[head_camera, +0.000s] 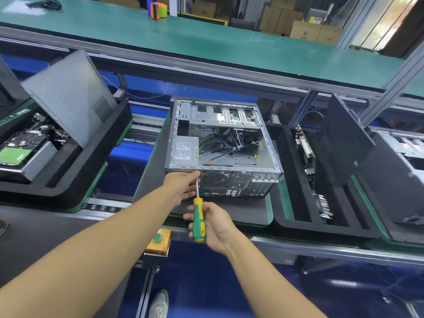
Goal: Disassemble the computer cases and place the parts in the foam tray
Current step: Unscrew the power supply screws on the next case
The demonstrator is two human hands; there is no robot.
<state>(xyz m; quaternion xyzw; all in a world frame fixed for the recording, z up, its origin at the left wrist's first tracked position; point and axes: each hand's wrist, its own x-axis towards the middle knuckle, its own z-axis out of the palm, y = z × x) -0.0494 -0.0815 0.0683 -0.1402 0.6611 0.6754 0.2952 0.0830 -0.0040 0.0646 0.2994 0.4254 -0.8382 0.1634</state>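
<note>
Left tray (68, 180) sits on the line at far left, already loaded: a drive (20, 145) lies flat in it and a grey side panel (68, 95) leans up out of its slot. Next, my left hand (183, 184) reaches to the near left corner of the case (220, 143). Its fingers are loosely extended with the tips at the rear edge beside the screwdriver (199, 222) shaft; I cannot tell whether they pinch the shaft or a screw. My right hand (215, 226) is wrapped around the green-yellow handle, tip up at that same corner. A yellow button box (158, 242) sits just below the hands. The case is centre, on its side on a pallet, open face up and rear toward me. Its PSU (185, 151) is in the left bay with loose cables beside it. I judge the PSU heavy and rigid, with sharp sheet-metal edges nearby, so I'd grip it by its body, not by the cables. Right tray (286, 203) is just beside the case, with a board (305, 145) standing on edge in a slot. Boards are fragile and should be held by their edges only. A dark panel (344, 143) leans in that tray further right.
</note>
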